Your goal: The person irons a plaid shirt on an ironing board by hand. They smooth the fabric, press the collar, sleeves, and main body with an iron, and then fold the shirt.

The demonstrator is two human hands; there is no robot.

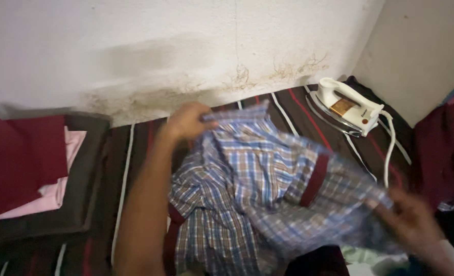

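Dim, soft indoor light with a warm cast; brightest on the stained white plaster wall [135,46] at top, falling off to near black along the bottom edge and right corner. A broad smeared shadow lies across the wall. Heavy motion blur on the right hand [413,220] and the blue-and-brown checked cotton shirt [257,189]; the white plastic clothes iron [345,106] reads fairly sharp, no glare.
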